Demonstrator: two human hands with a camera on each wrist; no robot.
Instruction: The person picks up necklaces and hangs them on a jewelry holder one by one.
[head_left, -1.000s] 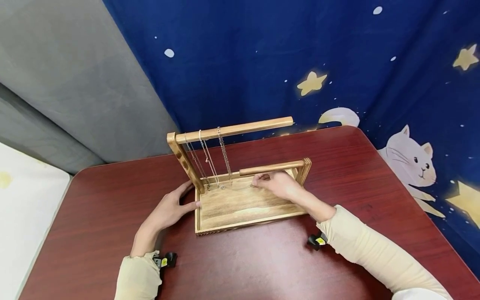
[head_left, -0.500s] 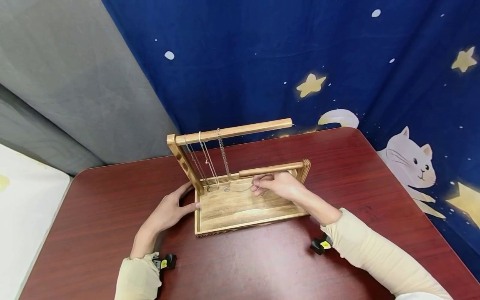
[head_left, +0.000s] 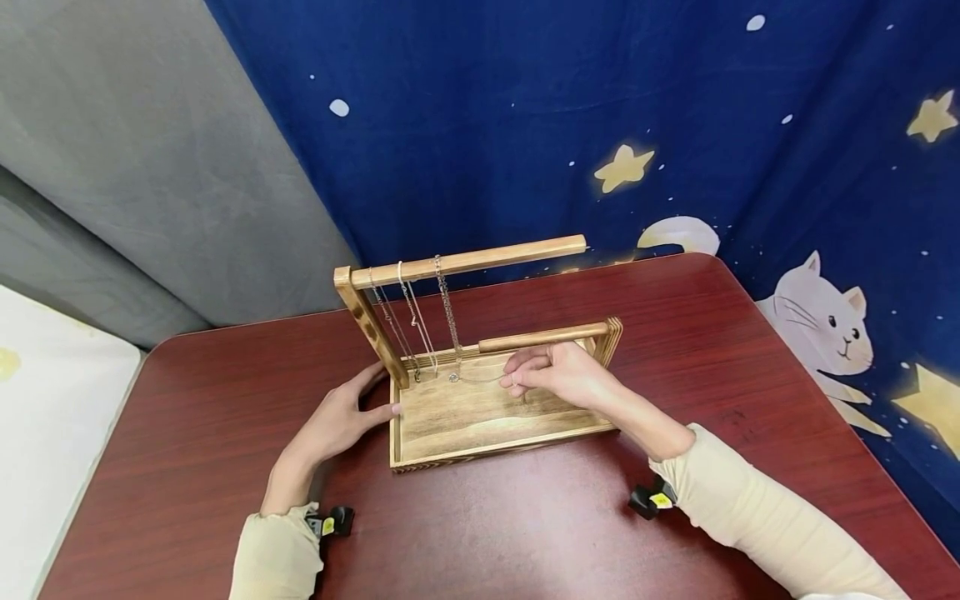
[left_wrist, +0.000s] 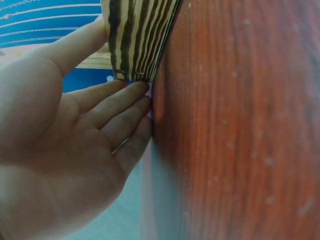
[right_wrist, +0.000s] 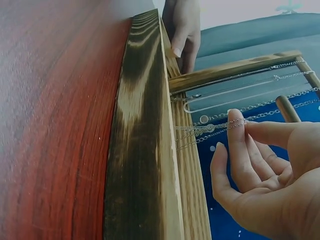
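A wooden jewelry stand with a shallow tray sits on the table. From its upper bar hang several necklaces, among them a silver chain necklace toward the middle. Over the tray, my right hand pinches a thin silver chain necklace between thumb and index finger; its other fingers bend loosely. Part of this chain stretches left, low over the tray. My left hand rests against the stand's left end, thumb on the rim and nearly straight fingers at the striped wood.
A shorter lower bar runs along the back right side of the stand. The reddish-brown table extends around it. Behind are a blue star-patterned curtain and grey fabric.
My right hand has shifted slightly toward me and right with the pinched chain, its wrist lower in view. My left hand and the stand stay in place.
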